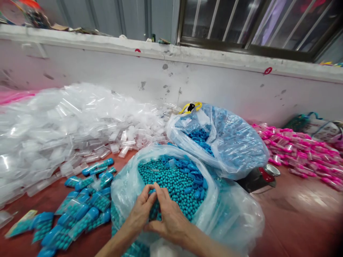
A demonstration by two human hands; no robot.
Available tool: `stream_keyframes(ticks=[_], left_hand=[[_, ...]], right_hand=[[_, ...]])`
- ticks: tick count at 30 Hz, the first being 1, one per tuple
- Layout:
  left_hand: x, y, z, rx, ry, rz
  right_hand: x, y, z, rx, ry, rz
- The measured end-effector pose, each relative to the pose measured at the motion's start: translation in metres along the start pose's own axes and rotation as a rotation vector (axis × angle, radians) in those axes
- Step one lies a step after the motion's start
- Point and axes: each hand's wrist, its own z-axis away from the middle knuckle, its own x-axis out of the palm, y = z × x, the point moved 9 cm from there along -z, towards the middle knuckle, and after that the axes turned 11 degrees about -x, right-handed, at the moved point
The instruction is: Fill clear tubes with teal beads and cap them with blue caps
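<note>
A clear plastic bag (211,200) stands open in front of me, full of teal beads (171,182). Several blue caps (191,173) lie on the beads at the bag's far right side. My left hand (142,208) and my right hand (170,217) meet over the near edge of this bag, fingertips close together. Their fingers are closed around something small; a bit of blue and teal shows between them, but its shape is mostly hidden. Left of the bag lies a pile of clear bead-filled containers (84,221) with blue caps.
Behind stands another clear bag (235,142) of blue caps, beside a yellow-handled tool (190,107). Empty clear containers (66,125) are heaped at left. Pink-capped packs (302,150) lie at right on the red tabletop (300,214), near a dark object with a metal knob (272,170).
</note>
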Motion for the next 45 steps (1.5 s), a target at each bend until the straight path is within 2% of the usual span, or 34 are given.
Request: stream_keyframes(ticks=[1, 3, 5, 7, 9, 10, 12, 13, 15, 17, 19, 21, 24, 27, 30, 36, 41, 45], left_hand=[[-0.007, -0.003, -0.001, -0.05, 0.0, 0.01], [-0.037, -0.004, -0.001, -0.088, 0.093, -0.06], [-0.083, 0.006, 0.004, -0.015, 0.289, -0.271], [-0.125, 0.019, 0.012, 0.053, 0.499, -0.577], [-0.152, 0.037, 0.021, 0.11, 0.719, -0.879], [-0.156, 0.047, 0.024, 0.139, 0.807, -0.996], [-0.145, 0.062, 0.023, 0.192, 0.876, -1.112], [-0.132, 0.067, 0.017, 0.198, 0.845, -1.11], [-0.096, 0.069, -0.007, 0.169, 0.671, -1.023], [-0.052, 0.064, -0.039, 0.115, 0.467, -0.944], [-0.013, 0.059, -0.073, 0.085, 0.341, -0.872], [0.015, 0.053, -0.104, 0.072, 0.305, -0.852], [0.039, 0.047, -0.134, 0.094, 0.294, -0.839], [0.049, 0.041, -0.14, 0.122, 0.27, -0.85], [0.05, 0.036, -0.13, 0.153, 0.207, -0.891], [0.036, 0.025, -0.098, 0.176, 0.086, -1.049], [0.035, 0.011, -0.076, 0.161, 0.024, -1.199], [0.038, 0.001, -0.067, 0.125, -0.019, -1.259]], right_hand=[[-0.003, 0.0, 0.001, -0.015, -0.018, -0.05], [-0.014, 0.009, 0.007, -0.013, -0.001, -0.074], [-0.028, 0.025, 0.015, 0.026, 0.045, -0.021], [-0.043, 0.044, 0.021, 0.067, 0.075, 0.074], [-0.061, 0.059, 0.02, 0.104, 0.084, 0.191], [-0.071, 0.066, 0.017, 0.122, 0.09, 0.252], [-0.088, 0.077, 0.004, 0.157, 0.104, 0.38], [-0.095, 0.083, -0.004, 0.179, 0.104, 0.451], [-0.101, 0.093, -0.023, 0.221, 0.067, 0.614], [-0.098, 0.102, -0.041, 0.251, 0.009, 0.748], [-0.091, 0.109, -0.054, 0.266, -0.032, 0.815], [-0.086, 0.114, -0.061, 0.271, -0.051, 0.834], [-0.087, 0.116, -0.059, 0.268, -0.071, 0.861], [-0.096, 0.114, -0.049, 0.259, -0.082, 0.877], [-0.101, 0.111, -0.032, 0.242, -0.11, 0.869], [-0.084, 0.099, 0.0, 0.155, -0.217, 0.854], [-0.077, 0.092, -0.009, 0.172, -0.109, 0.818], [-0.068, 0.097, -0.022, 0.184, -0.117, 0.761]])
